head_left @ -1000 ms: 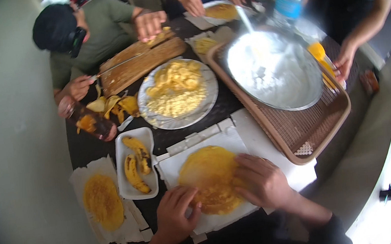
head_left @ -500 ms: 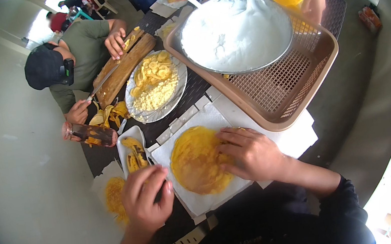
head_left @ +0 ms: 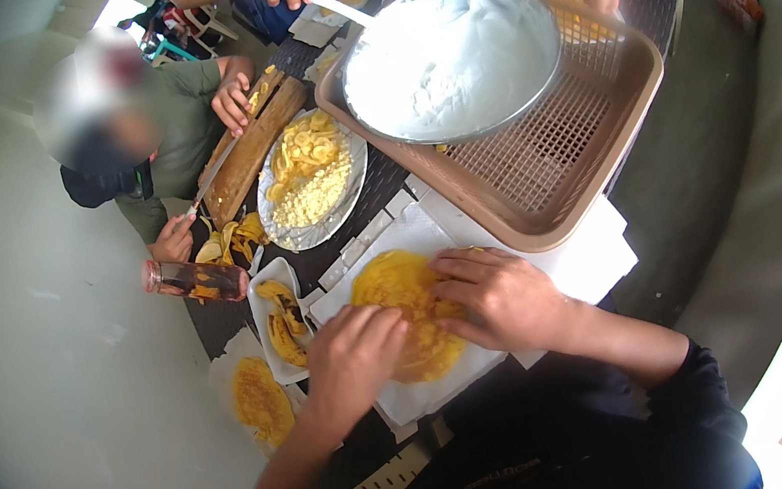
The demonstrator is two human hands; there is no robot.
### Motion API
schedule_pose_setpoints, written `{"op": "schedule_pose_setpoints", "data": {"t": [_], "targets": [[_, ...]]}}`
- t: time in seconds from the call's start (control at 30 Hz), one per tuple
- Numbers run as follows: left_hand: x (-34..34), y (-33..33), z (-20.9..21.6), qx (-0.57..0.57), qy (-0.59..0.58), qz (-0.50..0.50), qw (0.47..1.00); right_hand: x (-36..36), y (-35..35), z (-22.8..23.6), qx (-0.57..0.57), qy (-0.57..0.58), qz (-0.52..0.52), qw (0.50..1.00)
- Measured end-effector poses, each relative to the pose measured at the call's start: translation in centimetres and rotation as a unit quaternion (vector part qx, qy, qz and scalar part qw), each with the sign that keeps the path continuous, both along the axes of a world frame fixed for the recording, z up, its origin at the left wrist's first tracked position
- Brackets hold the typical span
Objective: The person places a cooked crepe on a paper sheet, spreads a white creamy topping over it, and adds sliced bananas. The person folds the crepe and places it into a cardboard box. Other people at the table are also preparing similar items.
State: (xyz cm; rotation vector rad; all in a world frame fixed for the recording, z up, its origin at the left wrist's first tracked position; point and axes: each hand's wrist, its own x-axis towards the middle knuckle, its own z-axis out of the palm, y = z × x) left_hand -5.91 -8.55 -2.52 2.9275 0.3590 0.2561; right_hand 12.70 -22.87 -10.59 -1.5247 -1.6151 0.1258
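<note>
Both hands are at a thin, round yellow pancake (head_left: 421, 333), which lies between them on a white paper sheet (head_left: 425, 401). The left hand (head_left: 354, 351) curls its fingers over the left edge; the right hand (head_left: 500, 294) bends its fingers over the right edge. Whether either hand pinches the pancake, I cannot tell. Its surface is mottled with brown.

Just left of the grip, a white tray (head_left: 271, 275) with rounded corners holds 2 dark-spotted bananas (head_left: 285, 336). Beyond the grip, a pale, patterned plate (head_left: 307, 241) carries glossy yellow slices (head_left: 306, 148) and a crumbly, paler heap (head_left: 311, 199). Beyond it to the right, a round metal bowl (head_left: 486, 134) of smooth, peaked white cream (head_left: 444, 59) rests in a brown lattice basket (head_left: 550, 155).
</note>
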Motion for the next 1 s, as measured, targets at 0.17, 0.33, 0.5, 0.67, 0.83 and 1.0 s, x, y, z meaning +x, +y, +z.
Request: {"op": "schedule_pose_setpoints", "data": {"t": [0.17,0.33,0.5,0.67,0.83,1.0], "targets": [[-2.1,-2.9,-2.6,0.020,-0.012,-0.002,1.000,-0.1,-0.1,-0.1,-0.008,-0.011,-0.014,1.000],[-4.1,-3.4,-4.2,-0.039,-0.026,0.020,0.999,-0.1,0.1,0.3,-0.028,-0.025,-0.002,0.999],[-5.2,-2.8,-5.4,-0.094,-0.063,0.006,0.994,0.0,0.1,0.3,-0.046,-0.038,0.010,0.998],[-5.5,-2.2,-6.0,-0.084,-0.168,0.005,0.982,-0.1,0.4,1.0,-0.058,-0.019,0.000,0.998],[-5.7,-2.3,-6.3,-0.122,-0.175,0.046,0.976,-0.3,0.5,1.7,-0.075,0.000,-0.012,0.997],[-5.6,-2.2,-6.4,-0.114,-0.191,0.046,0.974,-0.3,0.4,1.7,-0.093,0.018,-0.013,0.995]]}}
